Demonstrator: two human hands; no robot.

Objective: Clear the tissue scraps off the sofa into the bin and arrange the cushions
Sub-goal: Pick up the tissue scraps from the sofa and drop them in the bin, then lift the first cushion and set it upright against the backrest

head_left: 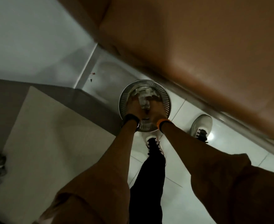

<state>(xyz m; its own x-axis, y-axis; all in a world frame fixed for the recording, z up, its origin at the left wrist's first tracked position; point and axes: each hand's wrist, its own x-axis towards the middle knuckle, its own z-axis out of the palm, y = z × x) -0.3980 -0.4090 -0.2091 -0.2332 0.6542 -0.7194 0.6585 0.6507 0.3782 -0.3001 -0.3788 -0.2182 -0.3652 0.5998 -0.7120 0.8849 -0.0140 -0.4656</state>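
Observation:
A round metal bin (166, 98) with ribbed walls stands on the floor beside the brown sofa (205, 46). Both my hands reach down into its mouth. My left hand (134, 106) and my right hand (157, 110) are pressed together around a wad of white tissue scraps (143, 98), which sits inside the bin. More tissue lies deeper in the bin behind the hands. The frame is blurred, so the fingers are hard to make out. No cushions are in view.
A pale low table or block (52, 135) stands to the left of the bin. My two white shoes (201, 125) rest on the glossy white tile floor. A small red scrap (92, 75) lies on the floor by the sofa's metal base.

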